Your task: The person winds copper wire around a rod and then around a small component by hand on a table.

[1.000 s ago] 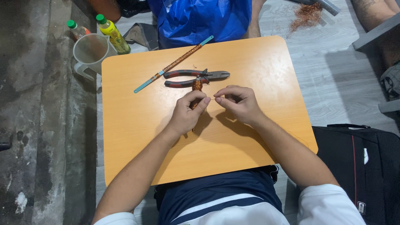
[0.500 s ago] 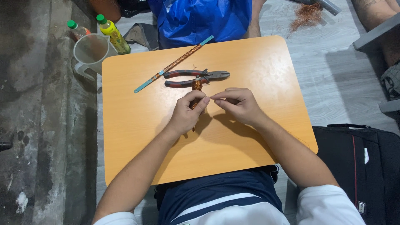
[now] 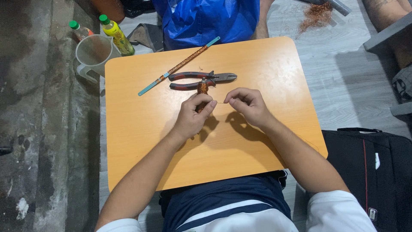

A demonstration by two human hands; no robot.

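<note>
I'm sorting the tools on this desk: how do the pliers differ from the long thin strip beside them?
The pliers are short and thick with dark red-and-black handles; the strip is long, thin and flat, teal at its ends with coppery wire wound along it. The pliers lie nearly level, the strip slants. Both rest untouched on the orange table.

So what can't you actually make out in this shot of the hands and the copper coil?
Head view only:
- Copper coil: lower part hidden inside the left hand.
- Thin wire: too fine to trace beyond the right hand.
- Black bag: cut off by the right edge.
- Blue bag: cut off by the top edge.
</note>
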